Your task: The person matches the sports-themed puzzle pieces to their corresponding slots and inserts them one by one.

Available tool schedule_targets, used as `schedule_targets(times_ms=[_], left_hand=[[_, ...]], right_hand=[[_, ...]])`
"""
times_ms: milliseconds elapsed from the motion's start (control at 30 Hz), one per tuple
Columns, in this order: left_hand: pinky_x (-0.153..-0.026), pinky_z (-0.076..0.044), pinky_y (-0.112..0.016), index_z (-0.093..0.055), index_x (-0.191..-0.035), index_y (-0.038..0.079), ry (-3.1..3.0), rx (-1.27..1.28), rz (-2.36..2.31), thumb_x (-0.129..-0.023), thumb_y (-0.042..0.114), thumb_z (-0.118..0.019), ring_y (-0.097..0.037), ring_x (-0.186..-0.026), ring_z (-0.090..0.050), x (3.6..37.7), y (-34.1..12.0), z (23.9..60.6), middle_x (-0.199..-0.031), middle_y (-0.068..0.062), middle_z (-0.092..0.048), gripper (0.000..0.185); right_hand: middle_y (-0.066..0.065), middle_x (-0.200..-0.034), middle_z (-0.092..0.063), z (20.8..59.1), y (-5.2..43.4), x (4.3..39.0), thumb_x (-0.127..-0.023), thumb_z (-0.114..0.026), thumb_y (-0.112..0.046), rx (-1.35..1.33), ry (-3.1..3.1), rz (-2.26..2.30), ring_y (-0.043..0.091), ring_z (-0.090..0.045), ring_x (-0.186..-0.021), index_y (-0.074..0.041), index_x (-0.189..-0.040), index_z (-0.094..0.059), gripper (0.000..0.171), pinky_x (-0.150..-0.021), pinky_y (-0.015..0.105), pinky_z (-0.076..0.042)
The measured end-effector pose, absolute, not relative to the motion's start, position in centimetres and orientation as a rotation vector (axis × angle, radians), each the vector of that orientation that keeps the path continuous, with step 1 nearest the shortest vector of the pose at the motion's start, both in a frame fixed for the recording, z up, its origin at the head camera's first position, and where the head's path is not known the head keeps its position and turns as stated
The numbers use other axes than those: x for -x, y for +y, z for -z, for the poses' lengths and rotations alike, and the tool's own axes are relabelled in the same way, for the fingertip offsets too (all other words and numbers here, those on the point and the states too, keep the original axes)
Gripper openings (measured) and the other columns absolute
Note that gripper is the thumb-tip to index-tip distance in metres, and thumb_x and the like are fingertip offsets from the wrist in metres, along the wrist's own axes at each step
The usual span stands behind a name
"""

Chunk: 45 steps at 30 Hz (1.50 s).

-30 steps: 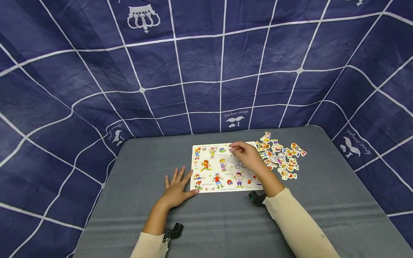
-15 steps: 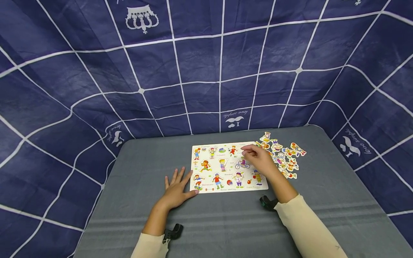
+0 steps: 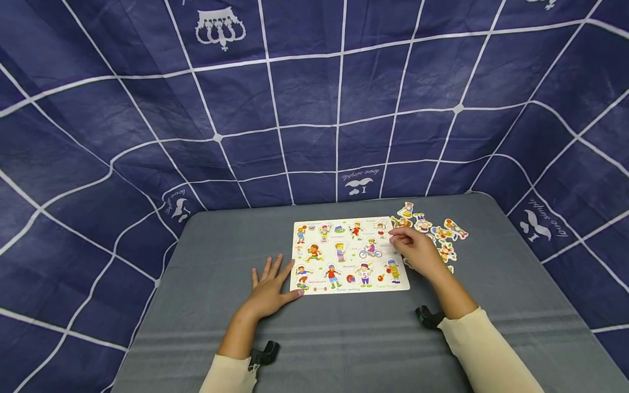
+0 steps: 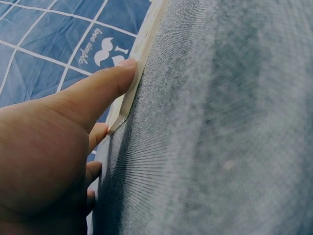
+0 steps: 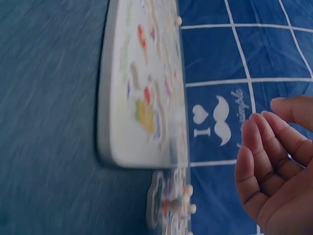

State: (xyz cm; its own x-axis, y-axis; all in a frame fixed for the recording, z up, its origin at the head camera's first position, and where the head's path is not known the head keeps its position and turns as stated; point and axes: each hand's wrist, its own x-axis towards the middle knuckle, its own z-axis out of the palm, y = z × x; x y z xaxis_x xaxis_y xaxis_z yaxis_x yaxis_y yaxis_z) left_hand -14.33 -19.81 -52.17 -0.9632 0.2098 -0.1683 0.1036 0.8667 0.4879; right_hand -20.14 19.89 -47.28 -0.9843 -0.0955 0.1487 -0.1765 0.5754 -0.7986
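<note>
A white puzzle board point(image 3: 375, 267) printed with cartoon children playing sports lies flat on the grey table. My left hand point(image 3: 267, 293) rests at its left edge with fingers spread; in the left wrist view the thumb point(image 4: 105, 85) touches the board's edge point(image 4: 128, 100). My right hand point(image 3: 417, 252) hovers over the board's right end, beside the loose cut-out pieces point(image 3: 447, 251). Its fingers are loosely bent and hold nothing, with the thumb apart from them in the right wrist view. This hand partly covers the pile.
Several figure pieces with small round knobs point(image 5: 188, 190) lie heaped beyond the board's right side, some overlapping. A blue curtain with white grid lines point(image 3: 314, 147) stands behind the grey table point(image 3: 344, 338) and at both sides. Black straps with cameras point(image 3: 264, 353) sit on the wrists.
My right hand has moved rightward across the board toward the pieces, uncovering the printed figures at the upper right and the bicycle. The left hand has stayed in place.
</note>
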Motion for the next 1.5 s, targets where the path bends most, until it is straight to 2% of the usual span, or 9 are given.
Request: schedule_targets(times_ms=[267, 433, 633, 867, 1100, 1500], left_hand=[[-0.118, 0.012, -0.072, -0.030, -0.161, 0.028, 2.826, -0.227, -0.726, -0.087, 0.066, -0.066, -0.038, -0.159, 0.004, 14.3, -19.9, 52.1, -0.172, -0.010, -0.010, 0.090], [-0.118, 0.012, -0.072, -0.030, -0.161, 0.028, 2.826, -0.229, -0.731, -0.087, 0.066, -0.066, -0.038, -0.159, 0.004, 14.2, -19.9, 52.1, -0.172, -0.010, -0.010, 0.090], [-0.118, 0.011, -0.073, -0.031, -0.161, 0.028, 2.831, -0.235, -0.732, -0.087, 0.066, -0.066, -0.039, -0.159, 0.002, 14.1, -19.8, 52.2, -0.172, -0.010, -0.012, 0.090], [-0.119, 0.010, -0.072, -0.030, -0.161, 0.028, 2.831, -0.230, -0.721, -0.088, 0.065, -0.067, -0.039, -0.159, 0.002, 14.1, -19.7, 52.2, -0.172, -0.010, -0.011, 0.090], [-0.118, 0.011, -0.072, -0.030, -0.161, 0.027, 2.823, -0.238, -0.726, -0.088, 0.063, -0.068, -0.039, -0.159, 0.003, 14.2, -19.6, 51.9, -0.172, -0.010, -0.011, 0.090], [-0.119, 0.011, -0.072, -0.031, -0.161, 0.028, 2.821, -0.228, -0.720, -0.087, 0.066, -0.067, -0.038, -0.159, 0.004, 14.3, -19.6, 52.0, -0.172, -0.009, -0.010, 0.090]], right_hand=[[0.012, -0.099, -0.073, 48.1, 21.8, 19.8, -0.097, -0.065, -0.015, -0.221, -2.746, -1.318, 0.000, -0.060, -0.080, -0.003, -0.115, -0.072, 0.023, -0.071, 0.016, -0.050], [0.014, -0.097, -0.074, 48.6, 22.7, 19.7, -0.095, -0.066, -0.010, -0.219, -2.745, -1.314, -0.004, -0.059, -0.077, 0.001, -0.114, -0.071, 0.023, -0.069, 0.015, -0.049], [0.017, -0.093, -0.075, 48.6, 23.6, 19.7, -0.093, -0.068, -0.008, -0.216, -2.795, -1.268, 0.000, -0.064, -0.074, 0.005, -0.112, -0.070, 0.023, -0.064, 0.018, -0.049], [0.009, -0.086, -0.069, 48.6, 24.3, 20.4, -0.091, -0.072, -0.010, -0.206, -2.886, -1.119, 0.006, -0.055, -0.071, 0.004, -0.106, -0.070, 0.021, -0.064, 0.022, -0.045], [0.008, -0.084, -0.066, 48.7, 24.5, 21.0, -0.091, -0.072, -0.011, -0.213, -2.951, -0.969, 0.014, -0.056, -0.073, 0.003, -0.103, -0.070, 0.018, -0.067, 0.030, -0.045], [0.006, -0.082, -0.067, 49.6, 24.6, 21.4, -0.089, -0.071, -0.011, -0.264, -2.977, -0.893, 0.014, -0.057, -0.073, -0.003, -0.093, -0.070, 0.009, -0.067, 0.030, -0.044]])
